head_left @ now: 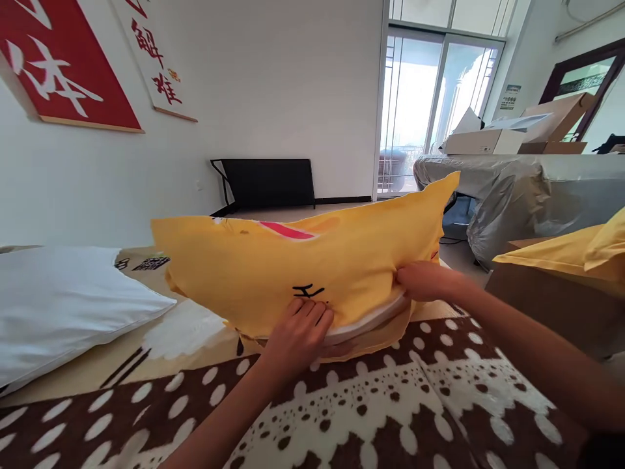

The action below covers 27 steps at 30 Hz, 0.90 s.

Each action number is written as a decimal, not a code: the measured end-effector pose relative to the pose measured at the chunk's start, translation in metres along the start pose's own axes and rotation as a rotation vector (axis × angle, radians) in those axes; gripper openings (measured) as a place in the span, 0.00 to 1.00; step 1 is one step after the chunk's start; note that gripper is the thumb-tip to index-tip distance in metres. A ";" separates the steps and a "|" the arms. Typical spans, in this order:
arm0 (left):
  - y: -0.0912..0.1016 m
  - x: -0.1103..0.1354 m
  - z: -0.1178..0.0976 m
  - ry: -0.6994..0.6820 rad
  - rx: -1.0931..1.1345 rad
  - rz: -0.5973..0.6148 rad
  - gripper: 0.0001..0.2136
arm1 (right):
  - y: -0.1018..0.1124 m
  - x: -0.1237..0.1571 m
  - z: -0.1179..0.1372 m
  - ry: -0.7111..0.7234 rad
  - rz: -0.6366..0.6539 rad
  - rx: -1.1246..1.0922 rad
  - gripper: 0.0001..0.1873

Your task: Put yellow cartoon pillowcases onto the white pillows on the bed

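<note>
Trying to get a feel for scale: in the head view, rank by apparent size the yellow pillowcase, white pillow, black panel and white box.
1. yellow pillowcase
2. white pillow, cropped at left
3. black panel
4. white box
The last two stand far from the camera, so their real size is unsure.

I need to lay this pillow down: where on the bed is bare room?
Free: the dotted blanket below the left hand and right hand; the strip between the white pillow and the yellow pillowcase. Crowded: the bed's left side, under the white pillow.
</note>
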<state>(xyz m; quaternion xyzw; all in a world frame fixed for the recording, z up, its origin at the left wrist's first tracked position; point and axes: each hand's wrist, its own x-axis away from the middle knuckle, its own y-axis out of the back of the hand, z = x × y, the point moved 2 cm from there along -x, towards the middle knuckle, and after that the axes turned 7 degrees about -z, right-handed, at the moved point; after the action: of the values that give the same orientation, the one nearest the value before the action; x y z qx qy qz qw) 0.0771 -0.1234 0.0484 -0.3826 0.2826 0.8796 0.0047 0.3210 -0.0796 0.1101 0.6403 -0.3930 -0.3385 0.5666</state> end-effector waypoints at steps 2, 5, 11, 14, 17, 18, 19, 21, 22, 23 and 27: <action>0.016 0.006 -0.008 -0.049 0.008 -0.004 0.08 | 0.027 0.023 -0.012 0.150 0.008 -0.178 0.16; 0.040 0.006 -0.020 -0.093 0.077 0.082 0.07 | 0.069 0.047 -0.023 0.222 -0.399 -0.216 0.24; 0.101 -0.018 0.020 0.040 0.550 0.212 0.01 | 0.085 0.036 -0.025 0.173 -0.539 0.024 0.43; 0.115 -0.023 0.084 0.220 0.269 -0.016 0.24 | 0.081 0.027 -0.029 0.157 -0.395 -0.032 0.42; 0.102 -0.019 0.134 0.382 0.177 0.355 0.40 | 0.084 0.030 -0.034 0.189 -0.336 -0.106 0.40; 0.095 -0.017 0.142 0.430 0.205 0.495 0.38 | 0.084 0.032 -0.035 0.211 -0.332 -0.120 0.41; 0.089 -0.015 0.145 0.471 0.223 0.585 0.34 | 0.083 0.032 -0.036 0.232 -0.337 -0.121 0.42; 0.079 -0.015 0.140 0.503 0.213 0.622 0.27 | 0.076 0.027 -0.036 0.244 -0.375 -0.082 0.41; 0.074 -0.017 0.134 0.500 0.188 0.588 0.26 | 0.069 0.021 -0.035 0.221 -0.410 -0.048 0.39; 0.070 -0.018 0.127 0.486 0.154 0.547 0.25 | 0.061 0.014 -0.033 0.182 -0.452 -0.013 0.35; 0.059 -0.030 0.094 0.421 -0.114 0.488 0.25 | 0.031 -0.010 -0.011 -0.029 -0.651 0.091 0.21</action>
<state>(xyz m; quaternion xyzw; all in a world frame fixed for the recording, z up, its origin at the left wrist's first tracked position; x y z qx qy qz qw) 0.0218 -0.1194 0.1495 -0.4766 0.3110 0.7709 -0.2861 0.3217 -0.0670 0.1416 0.7520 -0.1903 -0.4930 0.3940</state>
